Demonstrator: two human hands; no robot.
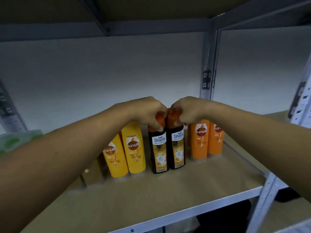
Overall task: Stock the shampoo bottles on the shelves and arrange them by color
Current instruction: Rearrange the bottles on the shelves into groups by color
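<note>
Here, over the brown shelf (168, 190), the left hand (144, 111) grips the orange cap of the left dark bottle (159, 152) while the right hand (188, 110) grips the cap of the right dark bottle (177, 148); both stand upright and touching at mid-shelf, between yellow bottles (134, 148) and orange bottles (200, 143). A pale wall (101, 73) rises behind.

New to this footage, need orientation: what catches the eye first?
Two arms meet mid-frame: the left grip and right grip each hold the orange cap of one of two dark Shayla bottles, standing side by side on the shelf. Yellow Sunsilk bottles stand to their left, orange Sunsilk bottles to their right.
</note>
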